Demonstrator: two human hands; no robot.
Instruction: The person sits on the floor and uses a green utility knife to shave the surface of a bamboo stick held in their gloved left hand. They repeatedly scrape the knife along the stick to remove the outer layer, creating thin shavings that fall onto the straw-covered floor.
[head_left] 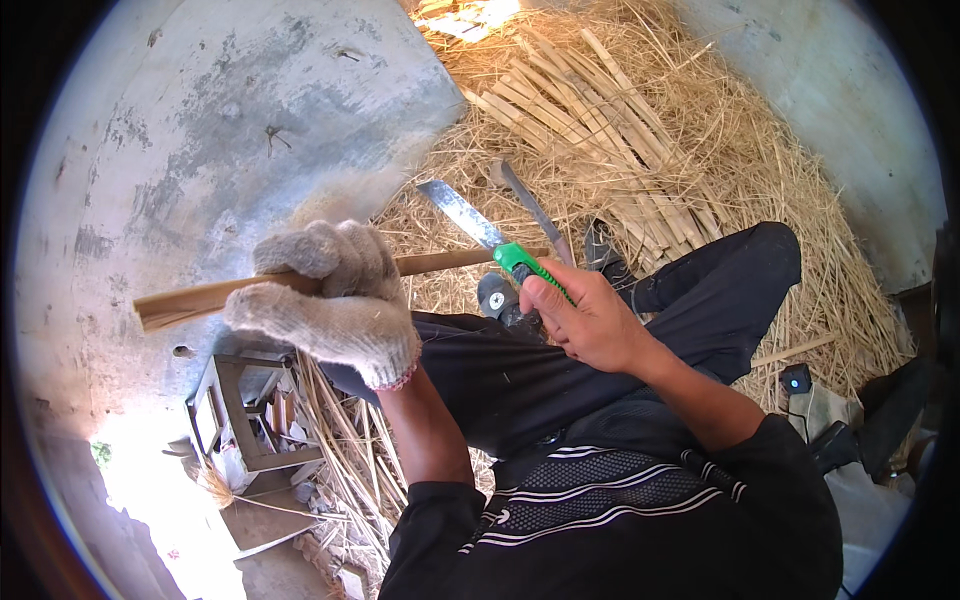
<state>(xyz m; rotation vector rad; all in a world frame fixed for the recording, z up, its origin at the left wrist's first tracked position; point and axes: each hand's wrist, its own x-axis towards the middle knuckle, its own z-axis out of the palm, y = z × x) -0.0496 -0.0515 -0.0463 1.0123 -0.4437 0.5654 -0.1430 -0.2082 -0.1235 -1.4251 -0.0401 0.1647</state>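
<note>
Two grips at once: the left hand, in a pale grey knitted glove with a pinkish cuff edge, curled firmly round a long, flat, tan bamboo-like strip; the bare right hand, wrapped round the green ribbed handle of a cutting knife with a wide steel blade. Take the strip as landmark — raised crosswise above a lap in dark trousers, with one end jutting out left of the glove and the rest reaching rightward to the knife. Blade slanting up past the right part of the strip, tip apart from the glove; contact between edge and strip impossible to tell from this view. To handle this pairing well, judging by the pose, keep the gloved thumb and fingers behind the line of the edge, and hold the strip tightly enough to stop any twist under pressure. Set the edge at a shallow angle and press evenly, with short strokes away from glove and thighs — never one hard push, given the risk of a sudden slip along the grain. Steady the left forearm against the body to calm the free end. Beyond the strip, on loose golden straw, a dark long-bladed hand tool and, farther off, a fanned pile of pale split strips. Just below the right part of the strip, a dark shoe, worth keeping out of the blade's path; below its left part, a brown box-shaped frame.
</note>
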